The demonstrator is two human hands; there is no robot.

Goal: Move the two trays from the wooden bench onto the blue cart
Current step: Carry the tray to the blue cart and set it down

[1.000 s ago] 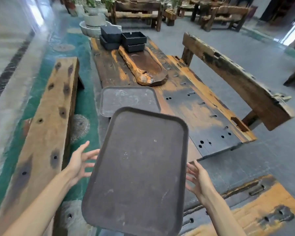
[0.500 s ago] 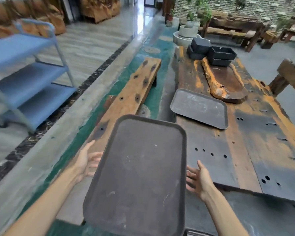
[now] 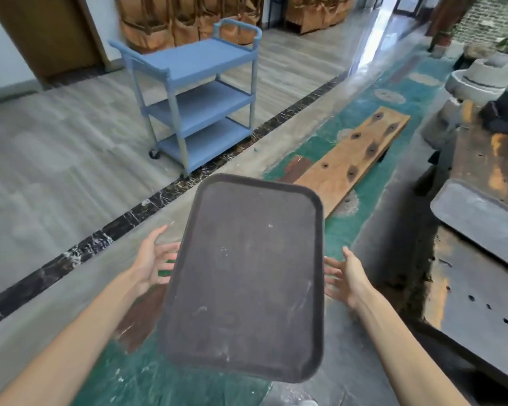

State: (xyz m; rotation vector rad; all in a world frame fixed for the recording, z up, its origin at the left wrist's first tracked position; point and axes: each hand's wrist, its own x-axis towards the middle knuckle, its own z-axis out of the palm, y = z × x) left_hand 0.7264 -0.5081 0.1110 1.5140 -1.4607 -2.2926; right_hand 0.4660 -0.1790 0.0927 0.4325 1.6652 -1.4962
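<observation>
While both forearms reach forward, the hands (left (image 3: 154, 263), right (image 3: 348, 276)) seemingly hold the dark tray (image 3: 247, 276) from beneath, fingers spread.

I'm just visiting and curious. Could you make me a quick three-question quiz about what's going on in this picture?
1. True or false: the dark tray already rests on the blue cart.
2. How many shelves does the cart have?
3. Where is the second tray? A) on the cart B) on the wooden surface at right C) on the floor

Key: 1. False; it is held between the left hand and right hand. 2. Three. 3. B.
</observation>
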